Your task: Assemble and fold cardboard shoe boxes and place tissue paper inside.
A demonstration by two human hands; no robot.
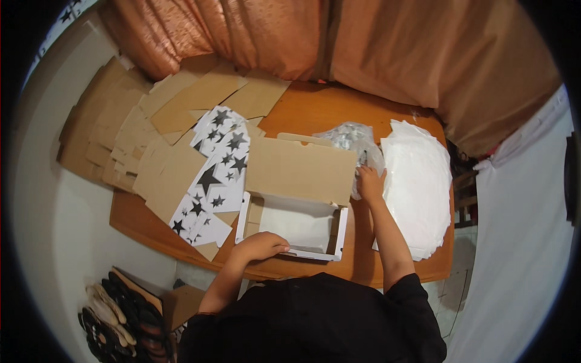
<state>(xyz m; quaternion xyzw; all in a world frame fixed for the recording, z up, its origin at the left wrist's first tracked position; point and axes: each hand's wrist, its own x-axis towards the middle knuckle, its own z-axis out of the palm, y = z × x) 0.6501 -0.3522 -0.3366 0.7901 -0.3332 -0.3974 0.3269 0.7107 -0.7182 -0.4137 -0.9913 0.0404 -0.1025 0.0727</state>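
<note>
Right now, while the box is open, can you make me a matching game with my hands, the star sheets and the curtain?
Things:
1. Left hand
2. Right hand
3. Star sheets
4. Curtain

Places and colours:
A. By the clear plastic bag
B. Orange-brown
C. At the near edge of the open box
D. White with black shapes

Right pairs: 1-C, 2-A, 3-D, 4-B

Head-worn fisheye — facing down, near the table (308,109)
</note>
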